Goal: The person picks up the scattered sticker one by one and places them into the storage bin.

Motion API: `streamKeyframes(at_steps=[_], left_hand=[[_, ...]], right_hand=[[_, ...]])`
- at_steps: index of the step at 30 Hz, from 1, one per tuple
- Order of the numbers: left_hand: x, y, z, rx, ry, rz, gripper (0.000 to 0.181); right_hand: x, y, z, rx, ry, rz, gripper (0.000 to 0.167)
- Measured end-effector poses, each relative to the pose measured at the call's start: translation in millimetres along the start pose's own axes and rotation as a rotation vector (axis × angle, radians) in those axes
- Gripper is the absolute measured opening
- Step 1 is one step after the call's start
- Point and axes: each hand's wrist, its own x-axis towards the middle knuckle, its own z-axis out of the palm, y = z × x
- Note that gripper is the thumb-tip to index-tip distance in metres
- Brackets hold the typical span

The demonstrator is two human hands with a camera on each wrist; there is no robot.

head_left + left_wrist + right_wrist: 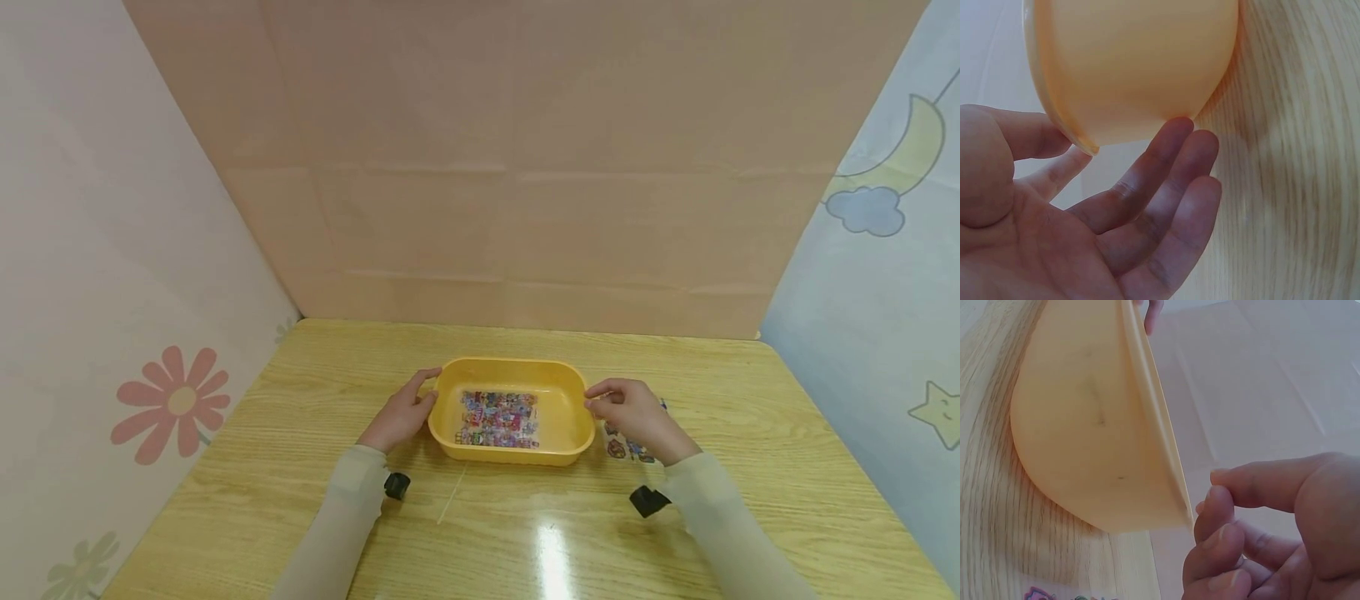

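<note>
A yellow plastic basin [570,425] with rounded ends rests on the wooden table. On its floor lies a flat patch of colourful cartoon pictures [498,419]. My left hand [402,414] pinches the rim at the left end between thumb and forefinger, and in the left wrist view its other fingers reach to the outer wall [1141,69]. At the right end, my right hand [633,415] is close against the rim. In the right wrist view its thumb meets the curled fingers [1222,540] just beside the rim, with nothing visible between them.
Partly under my right hand, cartoon pictures on a clear-looking sheet [617,448] lie on the table [765,467]. A thin pale stick or line [452,496] is in front of the basin. Upright panels enclose the back [510,217] and both sides.
</note>
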Motion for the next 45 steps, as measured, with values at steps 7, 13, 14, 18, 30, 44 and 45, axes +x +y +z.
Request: streamKeyframes(at_steps=[7, 13, 14, 18, 30, 44, 45], left_hand=[[-1.0, -0.1, -0.5, 0.005, 0.000, 0.009, 0.047], [-0.7, -0.1, -0.3, -0.010, -0.001, 0.013, 0.047], [-0.5, -0.2, -0.2, -0.012, -0.001, 0.011, 0.047], [0.0, -0.5, 0.2, -0.009, -0.002, 0.005, 0.047], [0.3, 0.5, 0.3, -0.003, 0.000, 0.003, 0.047], [-0.8, 0.4, 0.2, -0.008, 0.004, 0.012, 0.047], [-0.9, 0.2, 0.2, -0.008, 0.004, 0.013, 0.047]], right_hand=[[-0.8, 5, -4, 0.001, 0.005, 0.021, 0.038], [-1.5, 12, -10, 0.017, 0.008, 0.033, 0.041], [-1.7, 13, -11, 0.019, 0.008, 0.031, 0.042], [-2.4, 19, -15, 0.027, 0.011, 0.026, 0.041], [-11.6, 34, -22, -0.048, 0.049, 0.044, 0.044], [-15.7, 54, -29, -0.182, 0.086, 0.058, 0.059], [-15.8, 55, -30, -0.180, 0.084, 0.064, 0.060]])
